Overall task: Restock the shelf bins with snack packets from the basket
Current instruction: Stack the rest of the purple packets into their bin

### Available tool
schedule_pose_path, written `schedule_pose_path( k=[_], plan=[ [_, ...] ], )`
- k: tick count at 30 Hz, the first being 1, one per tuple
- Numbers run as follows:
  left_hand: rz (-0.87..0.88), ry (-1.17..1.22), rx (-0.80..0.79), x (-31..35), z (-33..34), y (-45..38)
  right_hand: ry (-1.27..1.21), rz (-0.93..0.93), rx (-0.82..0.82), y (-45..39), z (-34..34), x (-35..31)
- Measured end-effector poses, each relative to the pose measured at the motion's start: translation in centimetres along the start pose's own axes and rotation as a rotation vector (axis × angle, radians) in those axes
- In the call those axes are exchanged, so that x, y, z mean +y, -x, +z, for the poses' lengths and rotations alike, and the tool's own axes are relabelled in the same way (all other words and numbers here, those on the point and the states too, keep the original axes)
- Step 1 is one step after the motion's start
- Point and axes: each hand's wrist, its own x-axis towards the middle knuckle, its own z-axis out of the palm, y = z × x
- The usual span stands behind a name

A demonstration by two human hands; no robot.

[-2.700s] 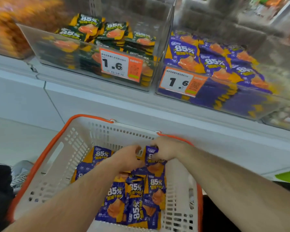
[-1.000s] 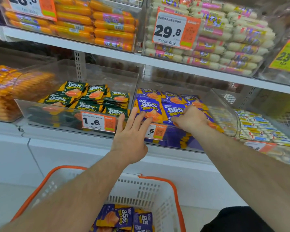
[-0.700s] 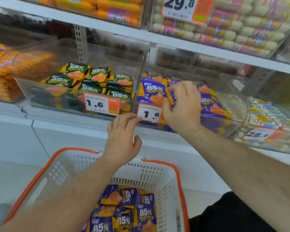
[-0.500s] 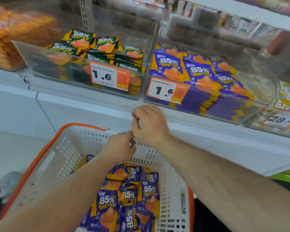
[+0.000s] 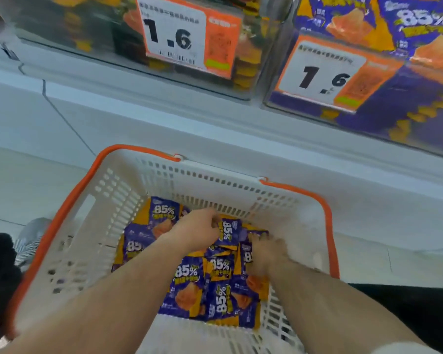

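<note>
Both hands are dropping back from the purple-packet bin (image 5: 368, 80) into the basket (image 5: 69, 226): left hand (image 5: 197, 232) pinching a purple snack packet (image 5: 229, 233); right hand (image 5: 265, 251) blurred, grip unclear. Another refill round is starting.

right hand (image 5: 265, 249): motion-blurred, grip unreadable | purple packet bin (image 5: 384, 98): cut by upper right edge | left hand (image 5: 195, 232): fingertips hidden behind purple packet (image 5: 229, 232)

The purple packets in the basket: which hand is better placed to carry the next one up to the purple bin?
Probably the left hand: it already pinches a purple packet above the pile. The right hand is blurred, low among the packets; its grip cannot be told. The purple bin sits up right, though.
</note>
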Motion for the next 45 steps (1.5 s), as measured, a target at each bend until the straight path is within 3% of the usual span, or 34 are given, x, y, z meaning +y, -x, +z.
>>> schedule_pose_path(
  k=[3, 12, 18, 22, 27, 32, 35, 41, 45],
  plan=[
    [-0.001, 0.009, -0.007, -0.1, 0.2, -0.6, -0.003, 0.009, 0.054, -0.2, 1.1, -0.6],
    [-0.022, -0.023, -0.062, -0.1, 1.0, -0.5, -0.175, 0.072, 0.006, 0.5, 2.3, -1.6],
    [-0.028, -0.022, -0.066, 0.2, 0.7, 0.2, -0.094, 0.057, 0.039, 0.7, 1.4, -1.2],
    [-0.027, -0.021, -0.068, 0.8, 0.6, 0.8, -0.160, 0.070, -0.005, 1.3, -1.1, -0.4],
    [-0.034, 0.089, -0.033, 2.3, 0.0, 2.1, -0.417, -0.118, -0.091, 3.8, -7.6, 0.9],
    [0.069, 0.247, 0.075, 5.3, -2.0, 3.7, -0.274, -0.300, 0.114, 9.4, -17.2, 3.1],
    [0.217, 0.330, 0.143, 7.8, -3.9, 5.4, -0.380, -0.371, 0.248, 13.2, -21.5, 4.4],
    [0.370, 0.442, 0.361, 12.2, -8.0, 8.9, -0.915, -0.355, 0.826, 19.6, -24.4, 7.0],
    [0.455, 0.564, 0.488, 15.0, -9.6, 10.2, -1.182, -0.405, 1.007, 23.0, -24.1, 7.5]
  ],
)
